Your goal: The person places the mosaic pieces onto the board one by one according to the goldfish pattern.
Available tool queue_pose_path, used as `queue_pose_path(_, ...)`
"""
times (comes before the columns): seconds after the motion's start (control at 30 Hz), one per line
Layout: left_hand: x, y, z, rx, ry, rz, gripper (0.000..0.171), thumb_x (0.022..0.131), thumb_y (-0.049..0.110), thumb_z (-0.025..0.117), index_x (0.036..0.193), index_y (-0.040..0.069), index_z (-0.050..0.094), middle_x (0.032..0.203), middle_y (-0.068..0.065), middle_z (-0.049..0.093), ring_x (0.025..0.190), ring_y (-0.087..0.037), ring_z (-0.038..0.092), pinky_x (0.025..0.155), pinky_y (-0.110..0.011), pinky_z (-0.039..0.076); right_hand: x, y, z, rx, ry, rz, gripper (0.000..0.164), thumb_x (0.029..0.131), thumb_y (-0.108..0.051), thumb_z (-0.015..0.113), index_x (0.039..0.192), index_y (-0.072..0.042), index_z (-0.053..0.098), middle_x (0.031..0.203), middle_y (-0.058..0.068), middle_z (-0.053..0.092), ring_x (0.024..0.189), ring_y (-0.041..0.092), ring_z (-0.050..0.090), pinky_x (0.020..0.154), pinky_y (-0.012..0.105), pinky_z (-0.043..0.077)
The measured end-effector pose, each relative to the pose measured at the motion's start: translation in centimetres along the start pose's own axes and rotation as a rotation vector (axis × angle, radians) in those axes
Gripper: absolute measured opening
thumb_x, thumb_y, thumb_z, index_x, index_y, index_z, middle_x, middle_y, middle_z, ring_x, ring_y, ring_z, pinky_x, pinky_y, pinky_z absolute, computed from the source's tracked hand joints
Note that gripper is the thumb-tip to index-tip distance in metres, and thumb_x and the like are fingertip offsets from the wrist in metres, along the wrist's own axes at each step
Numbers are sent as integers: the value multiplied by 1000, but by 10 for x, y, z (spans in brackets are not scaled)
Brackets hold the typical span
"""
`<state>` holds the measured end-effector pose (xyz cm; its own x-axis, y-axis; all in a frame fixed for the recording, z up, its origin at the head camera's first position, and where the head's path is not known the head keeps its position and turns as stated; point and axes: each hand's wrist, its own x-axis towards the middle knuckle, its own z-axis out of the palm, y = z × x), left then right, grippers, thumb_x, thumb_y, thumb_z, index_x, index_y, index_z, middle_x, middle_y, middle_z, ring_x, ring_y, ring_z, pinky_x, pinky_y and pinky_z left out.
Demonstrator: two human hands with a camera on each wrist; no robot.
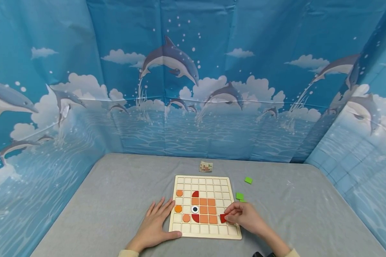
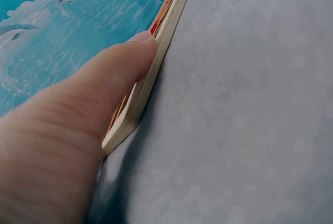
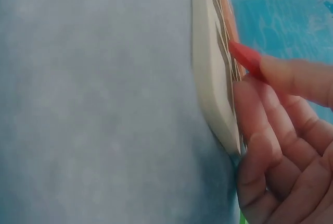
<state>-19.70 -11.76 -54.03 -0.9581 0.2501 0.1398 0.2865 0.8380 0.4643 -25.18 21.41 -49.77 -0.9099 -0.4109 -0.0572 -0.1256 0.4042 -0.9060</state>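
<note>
On the grey tabletop lies a pale wooden grid board (image 1: 212,236). Several orange square tiles (image 1: 203,210) fill cells in its middle. Left of them sit a black-and-white eye disc (image 1: 195,209) and two dark red rounded pieces, one being the upper red piece (image 1: 195,194). Three orange discs, among them the middle orange disc (image 1: 178,208), lie in the left columns. My left hand (image 1: 154,223) has its fingers extended at the board's left side, its thumb (image 2: 122,62) resting on the near edge. Over the board's right part, my right hand (image 1: 247,216) pinches a red tile (image 1: 223,218) between thumb and fingers.
Green square tiles, such as the far green tile (image 1: 248,180), lie right of the board. Behind it is a small printed card (image 1: 206,166). A dolphin-print curtain (image 1: 193,132) surrounds the table's back and sides. Something black (image 1: 258,254) shows at the bottom edge.
</note>
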Motion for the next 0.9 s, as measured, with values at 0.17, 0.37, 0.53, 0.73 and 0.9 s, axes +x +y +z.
queue_pose_path(0.17, 0, 0, 0, 0, -1, 1, 103, 70, 80, 55, 148, 16, 36, 151, 2, 32, 142, -27, 14, 110, -50, 2, 1, -1, 4, -64, 16, -12, 13, 79, -9, 76, 87, -3, 68, 71, 2, 61, 61, 17, 56, 51, 24, 47)
queue_pose_path(0.37, 1, 0, 0, 4, -8, -7, 104, 69, 82, 54, 148, 16, 36, 151, 1, 32, 142, -27, 14, 110, -50, 2, 3, -2, 4, -132, -11, -46, 8, 81, -10, 75, 84, -6, 69, 70, 0, 60, 58, 15, 52, 49, 23, 44)
queue_pose_path(0.53, 2, -1, 0, 9, -19, -13, 105, 69, 83, 52, 149, 17, 36, 151, 1, 32, 142, -26, 14, 110, -50, 2, 4, -3, 6, -181, -19, -51, 5, 82, -11, 74, 83, -8, 69, 69, -1, 59, 57, 13, 50, 48, 23, 41)
queue_pose_path(0.73, 2, -1, 0, -7, -9, 3, 104, 70, 81, 54, 148, 16, 36, 151, 1, 32, 141, -28, 14, 110, -51, 3, 4, -7, 8, -200, -4, -50, 6, 82, -11, 74, 82, -8, 69, 69, -1, 59, 56, 15, 49, 47, 24, 40)
queue_pose_path(0.9, 3, -2, 0, -7, 9, 16, 102, 70, 79, 56, 148, 15, 37, 150, 0, 34, 141, -29, 16, 109, -52, 5, 6, -9, 9, -217, -1, -60, 5, 82, -10, 74, 81, -9, 69, 68, -2, 58, 55, 15, 50, 47, 25, 41)
